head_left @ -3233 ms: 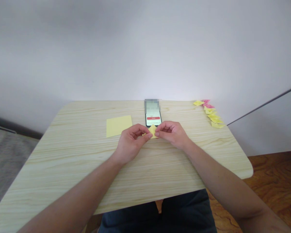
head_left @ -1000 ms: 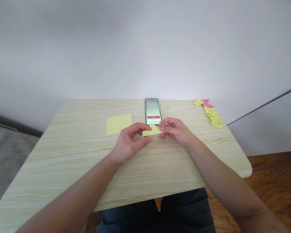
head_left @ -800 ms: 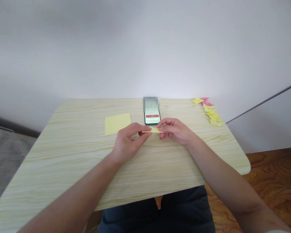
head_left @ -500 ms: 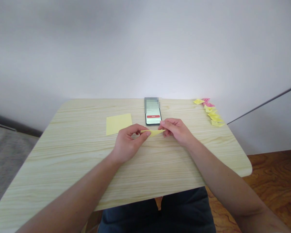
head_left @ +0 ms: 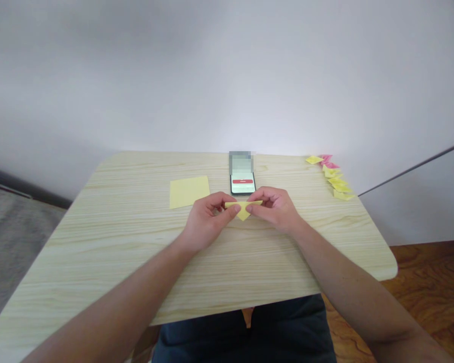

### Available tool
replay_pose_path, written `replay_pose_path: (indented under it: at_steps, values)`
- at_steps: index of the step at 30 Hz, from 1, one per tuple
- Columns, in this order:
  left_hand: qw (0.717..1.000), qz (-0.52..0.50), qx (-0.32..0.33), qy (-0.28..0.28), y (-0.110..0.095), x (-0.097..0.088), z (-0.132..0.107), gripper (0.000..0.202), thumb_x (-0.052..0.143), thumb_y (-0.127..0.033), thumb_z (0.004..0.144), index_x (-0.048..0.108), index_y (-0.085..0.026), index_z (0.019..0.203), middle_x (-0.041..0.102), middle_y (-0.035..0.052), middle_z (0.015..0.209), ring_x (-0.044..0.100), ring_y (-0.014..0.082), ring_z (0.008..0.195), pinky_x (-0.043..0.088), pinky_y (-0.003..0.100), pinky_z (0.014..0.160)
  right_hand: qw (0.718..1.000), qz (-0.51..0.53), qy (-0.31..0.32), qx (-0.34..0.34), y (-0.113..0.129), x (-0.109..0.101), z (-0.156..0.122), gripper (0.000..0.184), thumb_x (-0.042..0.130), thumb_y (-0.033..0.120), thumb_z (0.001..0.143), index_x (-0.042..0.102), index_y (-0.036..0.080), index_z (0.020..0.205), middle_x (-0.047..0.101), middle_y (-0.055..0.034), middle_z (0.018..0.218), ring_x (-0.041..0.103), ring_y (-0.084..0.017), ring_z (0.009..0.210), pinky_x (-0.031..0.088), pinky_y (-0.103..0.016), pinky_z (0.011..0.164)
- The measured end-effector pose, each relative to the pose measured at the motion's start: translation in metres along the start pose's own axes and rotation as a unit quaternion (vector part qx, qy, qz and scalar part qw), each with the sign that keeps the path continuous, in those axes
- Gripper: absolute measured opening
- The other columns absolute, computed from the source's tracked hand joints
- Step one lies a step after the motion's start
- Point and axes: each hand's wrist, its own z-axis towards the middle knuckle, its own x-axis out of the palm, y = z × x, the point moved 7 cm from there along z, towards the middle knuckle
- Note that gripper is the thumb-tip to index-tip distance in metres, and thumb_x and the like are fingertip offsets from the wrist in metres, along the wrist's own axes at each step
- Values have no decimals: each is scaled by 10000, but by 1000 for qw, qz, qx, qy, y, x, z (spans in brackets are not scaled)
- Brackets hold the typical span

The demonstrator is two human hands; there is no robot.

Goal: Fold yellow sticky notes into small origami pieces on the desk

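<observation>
A small folded yellow paper (head_left: pixel 243 213) is held up between my two hands, its straight edge on top and a point hanging downward. My left hand (head_left: pixel 209 219) pinches its left side between thumb and fingers. The right side is gripped the same way by my right hand (head_left: pixel 276 207), thumb in front and fingers behind. Just beyond my hands lies a phone (head_left: pixel 242 189) with a lit screen, its upper part blurred out. To the left, a flat yellow sheet of paper (head_left: pixel 189 191) rests on the table, close to my left hand.
Several folded paper pieces sit in a row at the back right of the wooden table (head_left: pixel 128 242), such as a pink one (head_left: pixel 327 160) and a yellow one (head_left: pixel 337 183). A white wall (head_left: pixel 227 75) rises directly behind the table.
My right hand has moved in and now grips the paper's right side with the thumb in front. The paper faces me more, its point showing downward. The view has shifted slightly.
</observation>
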Motion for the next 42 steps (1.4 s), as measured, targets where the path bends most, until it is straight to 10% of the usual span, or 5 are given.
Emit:
replay_pose_path:
  at_steps: [42]
  values:
    - [980,-195,30,-6,0,-2,1,30,710,-201,862,729,-178,868,664,17,849,678,139,667,544,286,677,990,119,68,-29,10,1,2,155,843,270,779,780,190,896,765,-11,765,764,-177,693,645,-297,668]
